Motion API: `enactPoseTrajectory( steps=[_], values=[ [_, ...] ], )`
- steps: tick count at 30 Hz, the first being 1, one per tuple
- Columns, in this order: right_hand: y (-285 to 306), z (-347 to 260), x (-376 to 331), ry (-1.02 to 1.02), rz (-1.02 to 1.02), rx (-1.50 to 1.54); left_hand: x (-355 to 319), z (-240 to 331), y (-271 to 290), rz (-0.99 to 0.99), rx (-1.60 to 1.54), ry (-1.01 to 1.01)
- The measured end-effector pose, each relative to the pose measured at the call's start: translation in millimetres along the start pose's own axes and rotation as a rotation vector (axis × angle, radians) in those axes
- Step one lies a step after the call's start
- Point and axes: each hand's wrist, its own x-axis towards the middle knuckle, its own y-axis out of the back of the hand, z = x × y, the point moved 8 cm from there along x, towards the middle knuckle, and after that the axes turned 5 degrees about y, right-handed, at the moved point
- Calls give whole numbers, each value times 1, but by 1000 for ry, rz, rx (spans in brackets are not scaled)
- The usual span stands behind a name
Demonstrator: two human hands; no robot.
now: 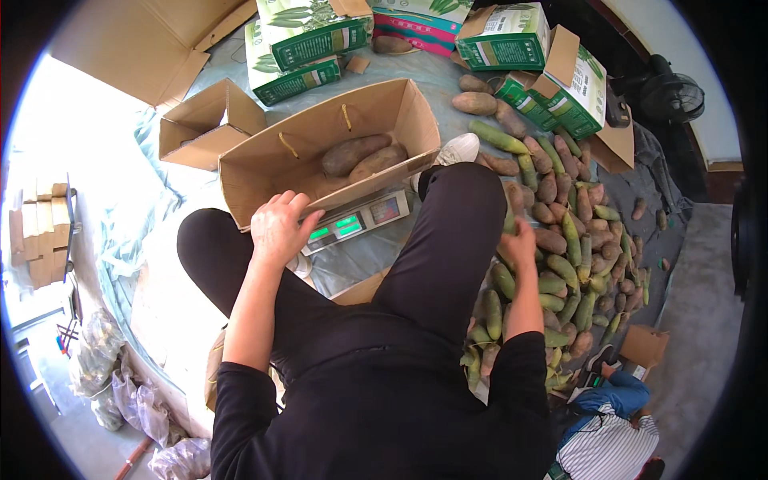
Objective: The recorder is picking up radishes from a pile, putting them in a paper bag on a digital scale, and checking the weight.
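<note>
An open brown cardboard box (264,164) sits on a grey digital scale (360,220) with green lit displays. Two brown sweet potatoes (356,154) lie inside the box. My left hand (280,228) rests on the box's near rim, fingers curled over the edge. My right hand (518,240) reaches down to my right into a heap of green cucumbers and brown sweet potatoes (564,256); whether it grips one I cannot tell. My legs in black trousers frame the scale.
Green and white printed cartons (308,44) stand at the back, more cartons (560,80) at the right. An empty small cardboard box (204,128) lies left of the scale. Another person in a striped shirt (604,444) crouches at lower right. Plastic bags (132,400) lie lower left.
</note>
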Motion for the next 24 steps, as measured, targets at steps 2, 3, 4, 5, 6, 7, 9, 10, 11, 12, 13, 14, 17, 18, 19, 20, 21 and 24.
enactPoseTrajectory(
  steps=[2, 3, 4, 5, 6, 7, 9, 10, 11, 12, 13, 14, 17, 18, 19, 20, 21, 24],
  values=[
    [30, -64, 25, 168, 47, -99, -1, 0, 0, -4, 0, 2],
    [45, -95, 33, 229, 121, -207, -1, 0, 1, 7, -6, 1],
    [55, -132, 38, 349, 152, -274, -1, 0, 1, 6, -6, -2],
    [64, -162, 41, 388, 173, -334, -2, 0, 1, 1, -3, -8],
    [70, -195, 41, 479, 178, -314, -2, 1, 2, 4, -9, -10],
    [74, -227, 40, 576, 190, -285, -2, 0, 1, -2, -5, -2],
    [66, -284, 38, 708, 161, -301, -1, 1, 1, -6, -1, -2],
    [56, -307, 36, 766, 114, -316, -1, 0, 1, -10, -2, 6],
    [44, -329, 31, 847, 77, -309, -1, 0, 0, -24, -1, 16],
    [29, -348, 26, 917, 54, -344, -2, 1, 1, -15, -4, 7],
    [7, -358, 26, 904, -20, -435, -2, 1, 1, -19, 0, 18],
    [-15, -374, 21, 971, -37, -469, -2, 0, 0, -26, 5, 27],
    [-91, -394, 11, 1003, -223, -645, -3, 1, 1, -7, 5, 22],
    [-112, -397, 5, 1021, -259, -667, -4, 3, 0, -12, -6, -2],
    [-133, -401, 0, 1030, -272, -690, -4, 1, -1, -14, 6, 17],
    [-150, -406, -7, 1054, -264, -676, -3, 1, -1, -9, 19, 16],
    [-166, -409, -11, 1056, -262, -671, -3, 1, -1, -10, 16, 15],
    [-190, -416, -20, 987, -262, -555, -2, 1, -7, -54, 22, 18]
  ],
)
